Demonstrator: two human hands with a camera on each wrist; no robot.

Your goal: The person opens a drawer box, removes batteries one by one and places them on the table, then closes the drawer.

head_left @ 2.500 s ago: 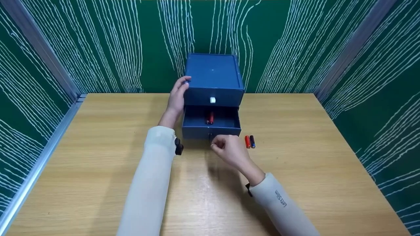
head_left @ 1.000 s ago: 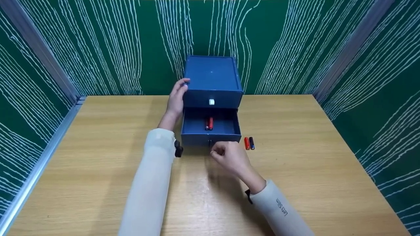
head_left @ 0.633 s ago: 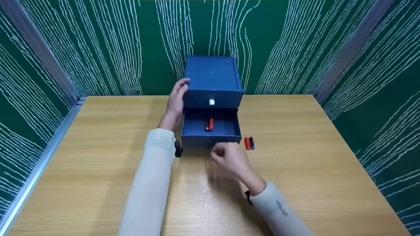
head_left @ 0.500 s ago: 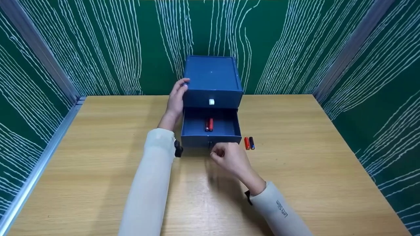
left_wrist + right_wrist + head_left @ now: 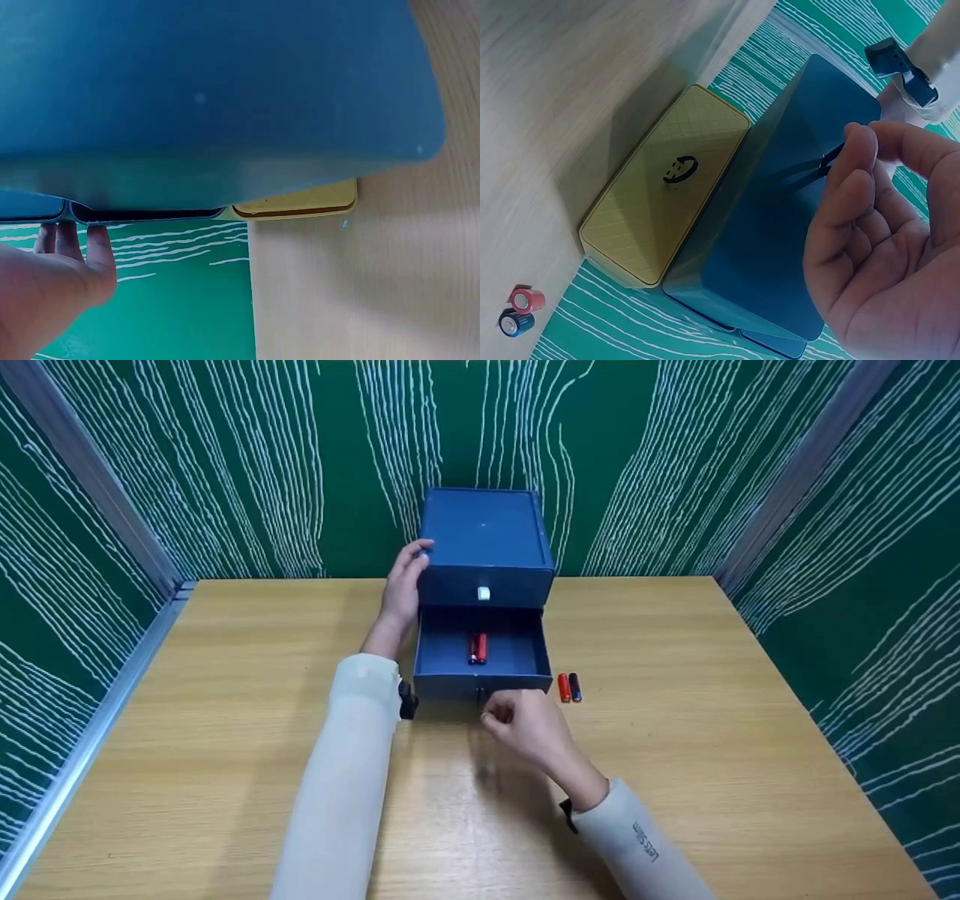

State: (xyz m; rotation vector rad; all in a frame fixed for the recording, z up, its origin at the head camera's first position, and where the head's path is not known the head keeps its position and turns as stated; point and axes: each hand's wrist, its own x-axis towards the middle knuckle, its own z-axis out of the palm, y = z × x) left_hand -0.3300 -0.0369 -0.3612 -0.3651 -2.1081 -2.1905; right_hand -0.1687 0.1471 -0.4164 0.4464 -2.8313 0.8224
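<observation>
A blue drawer cabinet (image 5: 484,529) stands at the back of the table. My left hand (image 5: 403,591) rests along its left side, fingertips at the upper edge; the left wrist view shows these fingers (image 5: 99,255) fairly straight against it. With thumb and index finger, my right hand (image 5: 531,720) pinches the black pull loop (image 5: 827,160) of a blue drawer (image 5: 446,687). That drawer stands well out below the top one. Inside it lie a bright red battery (image 5: 481,648) and a darker red one (image 5: 472,649), side by side.
The top drawer's white knob (image 5: 484,593) sits on a pushed-in front. Under the pulled-out drawer is a yellow drawer (image 5: 645,210) with its own black loop. Right of the cabinet, a red battery (image 5: 564,688) and a black-and-blue battery (image 5: 575,687) lie on the wooden table (image 5: 712,720).
The blue drawer has slid further out toward me, with my right hand drawing back on its loop. More of the two batteries inside shows. My left hand has stayed on the cabinet.
</observation>
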